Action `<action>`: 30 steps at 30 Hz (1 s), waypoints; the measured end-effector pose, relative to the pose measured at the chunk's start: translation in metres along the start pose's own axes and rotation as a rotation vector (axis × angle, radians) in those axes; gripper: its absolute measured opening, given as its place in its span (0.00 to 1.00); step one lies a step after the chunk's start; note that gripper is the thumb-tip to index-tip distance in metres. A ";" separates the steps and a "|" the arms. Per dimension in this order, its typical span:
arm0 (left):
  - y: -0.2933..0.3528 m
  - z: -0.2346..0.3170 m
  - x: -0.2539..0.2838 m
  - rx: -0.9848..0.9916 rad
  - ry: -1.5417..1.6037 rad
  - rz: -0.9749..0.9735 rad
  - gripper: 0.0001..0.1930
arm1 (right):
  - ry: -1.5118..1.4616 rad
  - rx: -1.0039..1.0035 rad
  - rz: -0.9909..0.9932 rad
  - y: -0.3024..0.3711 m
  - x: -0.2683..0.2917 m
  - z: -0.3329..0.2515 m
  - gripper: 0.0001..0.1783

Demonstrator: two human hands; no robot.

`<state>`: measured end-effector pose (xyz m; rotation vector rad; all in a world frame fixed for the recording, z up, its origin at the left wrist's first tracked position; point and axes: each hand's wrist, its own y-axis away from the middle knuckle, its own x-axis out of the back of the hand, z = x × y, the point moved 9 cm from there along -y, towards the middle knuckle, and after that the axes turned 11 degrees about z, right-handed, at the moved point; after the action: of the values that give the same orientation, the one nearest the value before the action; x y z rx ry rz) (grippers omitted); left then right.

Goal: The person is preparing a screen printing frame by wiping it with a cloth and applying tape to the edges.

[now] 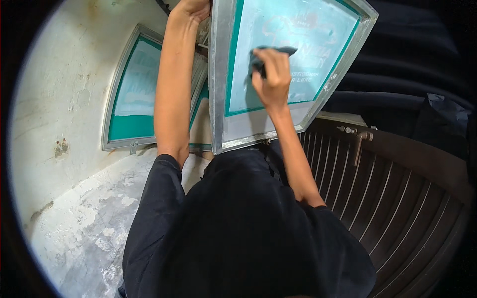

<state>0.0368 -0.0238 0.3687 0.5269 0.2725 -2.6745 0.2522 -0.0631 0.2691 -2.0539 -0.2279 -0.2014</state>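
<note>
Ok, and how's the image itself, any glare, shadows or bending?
In the head view, a pale sheen washes over the teal-edged screen; in the head view, a soft shadow falls on it beside the right hand; in the head view, the brown ribbed panel bows with fisheye distortion, and the black shirt shows little detail.

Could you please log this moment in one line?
left hand: at framed screen, grip unclear; right hand: holding dark cloth at screen; second screen: farther left
</note>
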 end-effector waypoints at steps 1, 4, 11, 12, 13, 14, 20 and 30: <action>0.001 0.000 -0.004 0.001 -0.001 0.000 0.32 | 0.006 -0.030 0.028 -0.005 -0.001 0.003 0.24; 0.007 -0.004 -0.011 0.041 0.161 -0.020 0.32 | -0.070 -0.001 -0.042 0.037 -0.004 0.000 0.23; 0.005 -0.015 -0.003 0.098 0.029 0.065 0.29 | -0.034 -0.038 -0.014 0.023 -0.004 0.004 0.24; 0.015 -0.015 -0.021 0.123 0.341 -0.104 0.29 | -0.054 0.007 -0.130 0.038 -0.004 -0.001 0.25; 0.016 -0.018 -0.017 0.124 0.346 -0.100 0.29 | -0.035 0.033 -0.180 0.036 -0.003 0.001 0.25; 0.015 -0.020 -0.013 0.149 0.373 -0.110 0.29 | -0.018 0.059 -0.227 0.026 -0.004 0.002 0.24; 0.025 -0.020 -0.006 0.095 0.341 -0.071 0.28 | -0.048 0.101 -0.262 0.048 -0.020 -0.014 0.25; 0.031 -0.015 0.009 0.163 0.255 -0.018 0.29 | 0.034 -0.027 -0.069 0.023 -0.028 0.006 0.21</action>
<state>0.0466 -0.0509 0.3474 0.9229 0.1299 -2.6589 0.2307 -0.0707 0.2405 -2.0689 -0.2771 -0.2832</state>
